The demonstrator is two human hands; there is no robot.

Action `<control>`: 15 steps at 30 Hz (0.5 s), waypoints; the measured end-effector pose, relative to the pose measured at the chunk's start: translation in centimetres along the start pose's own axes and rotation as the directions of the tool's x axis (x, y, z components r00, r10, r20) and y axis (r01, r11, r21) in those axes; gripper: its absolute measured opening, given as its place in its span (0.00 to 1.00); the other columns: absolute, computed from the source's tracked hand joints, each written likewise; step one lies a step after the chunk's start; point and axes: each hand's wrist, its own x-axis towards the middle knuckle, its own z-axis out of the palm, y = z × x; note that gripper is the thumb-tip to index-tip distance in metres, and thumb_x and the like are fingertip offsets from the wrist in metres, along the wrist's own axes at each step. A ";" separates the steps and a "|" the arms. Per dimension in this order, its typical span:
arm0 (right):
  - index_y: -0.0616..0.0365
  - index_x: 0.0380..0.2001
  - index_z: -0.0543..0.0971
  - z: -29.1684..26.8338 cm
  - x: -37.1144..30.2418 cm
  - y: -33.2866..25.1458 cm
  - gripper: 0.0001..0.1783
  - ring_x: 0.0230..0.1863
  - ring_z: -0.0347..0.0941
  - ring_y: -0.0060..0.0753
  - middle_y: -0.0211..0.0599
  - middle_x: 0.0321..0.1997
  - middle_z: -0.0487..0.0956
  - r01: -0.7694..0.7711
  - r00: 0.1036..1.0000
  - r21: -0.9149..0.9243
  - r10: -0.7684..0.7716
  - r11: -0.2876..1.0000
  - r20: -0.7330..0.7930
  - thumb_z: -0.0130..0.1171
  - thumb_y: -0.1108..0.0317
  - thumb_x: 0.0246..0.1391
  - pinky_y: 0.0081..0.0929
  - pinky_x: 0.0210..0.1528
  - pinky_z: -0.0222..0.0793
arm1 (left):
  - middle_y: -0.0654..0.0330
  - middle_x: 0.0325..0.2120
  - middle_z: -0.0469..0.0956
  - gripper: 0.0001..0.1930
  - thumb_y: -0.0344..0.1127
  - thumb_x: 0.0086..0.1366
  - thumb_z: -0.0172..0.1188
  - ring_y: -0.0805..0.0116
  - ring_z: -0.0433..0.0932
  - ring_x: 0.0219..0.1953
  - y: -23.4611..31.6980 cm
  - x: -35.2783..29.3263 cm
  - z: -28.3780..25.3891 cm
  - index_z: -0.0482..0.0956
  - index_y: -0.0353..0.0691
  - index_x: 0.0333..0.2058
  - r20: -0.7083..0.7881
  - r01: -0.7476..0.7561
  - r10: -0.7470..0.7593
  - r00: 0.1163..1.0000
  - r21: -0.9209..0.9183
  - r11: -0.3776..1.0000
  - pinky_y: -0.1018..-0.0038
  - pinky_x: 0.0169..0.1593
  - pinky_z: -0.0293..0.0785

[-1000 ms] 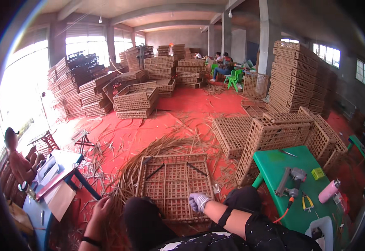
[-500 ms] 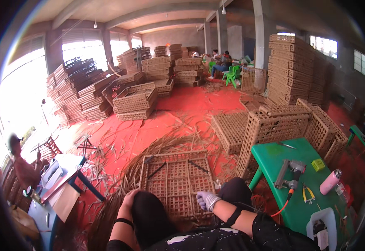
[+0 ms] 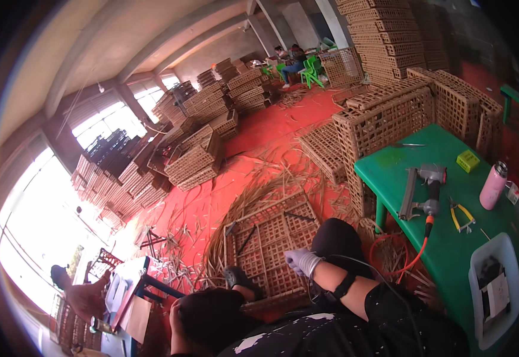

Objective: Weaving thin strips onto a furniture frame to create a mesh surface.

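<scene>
A woven rattan tray-like frame (image 3: 271,250) with an open lattice base and dark corner braces lies on the floor in front of my knees. Over its right side is my right hand (image 3: 302,262) in a pale glove, with fingers curled closed. Whatever those fingers hold, if anything, is hidden. My left hand (image 3: 176,318) lies along the outside of my left knee, holding nothing that shows; its fingers are partly hidden. A dark clog (image 3: 238,278) on my foot rests at the frame's near left edge.
Right, a green table (image 3: 384,163) carries a nail gun (image 3: 429,190) with an orange hose, yellow-handled pliers (image 3: 461,215), a pink bottle (image 3: 494,185) and a pale bin (image 3: 479,297). Loose strips (image 3: 182,262) litter the red floor. Stacked woven frames (image 3: 194,157) stand behind. A person (image 3: 87,294) works at left.
The view has tilted and swung right, so the green table looks larger. My left knee has shifted aside and the clog now shows on the frame. My right hand stays closed over the frame.
</scene>
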 end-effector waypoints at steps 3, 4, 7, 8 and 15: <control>0.58 0.38 0.65 1.8 0.0 0.2 0.18 0.14 0.63 0.30 0.33 0.18 0.64 0.001 0.996 0.011 0.000 1.000 -0.092 0.48 0.53 0.55 0.32 0.11 0.53 | 0.55 0.45 0.74 0.21 0.40 0.62 0.45 0.62 0.71 0.49 2.6 -3.0 0.4 0.71 0.34 0.50 0.016 -0.057 0.058 0.998 -0.074 0.996 0.68 0.57 0.65; 0.57 0.36 0.66 3.0 0.0 0.4 0.17 0.13 0.62 0.30 0.33 0.17 0.64 0.001 0.996 0.021 0.001 1.000 -0.092 0.48 0.53 0.55 0.32 0.10 0.52 | 0.54 0.45 0.74 0.21 0.40 0.62 0.45 0.62 0.71 0.49 3.5 -4.3 0.4 0.71 0.33 0.50 0.000 -0.063 0.063 0.998 -0.112 0.992 0.68 0.57 0.65; 0.52 0.25 0.68 7.2 -0.3 0.6 0.13 0.07 0.56 0.26 0.27 0.10 0.61 0.000 0.905 -0.031 -0.013 1.000 -0.425 0.47 0.56 0.57 0.30 0.08 0.47 | 0.55 0.45 0.74 0.20 0.37 0.62 0.45 0.64 0.71 0.50 4.3 -5.8 1.0 0.71 0.32 0.49 -0.024 -0.081 0.079 0.997 -0.118 0.990 0.70 0.57 0.63; 0.51 0.23 0.68 8.5 -0.2 0.9 0.13 0.06 0.54 0.25 0.26 0.09 0.60 -0.013 0.823 -0.197 -0.101 0.980 -0.559 0.47 0.56 0.57 0.29 0.07 0.45 | 0.55 0.45 0.74 0.20 0.37 0.61 0.46 0.64 0.71 0.50 4.0 -5.5 1.1 0.72 0.33 0.49 -0.060 -0.097 0.095 0.994 -0.034 0.995 0.71 0.57 0.63; 0.51 0.19 0.67 12.0 -1.9 1.0 0.16 0.05 0.51 0.25 0.25 0.07 0.56 0.009 0.714 -0.363 -0.260 0.932 -0.650 0.48 0.55 0.58 0.27 0.08 0.44 | 0.51 0.44 0.75 0.22 0.42 0.56 0.60 0.59 0.72 0.50 -5.3 -0.7 2.3 0.73 0.35 0.46 -0.249 0.186 -0.044 0.967 0.581 0.792 0.69 0.56 0.65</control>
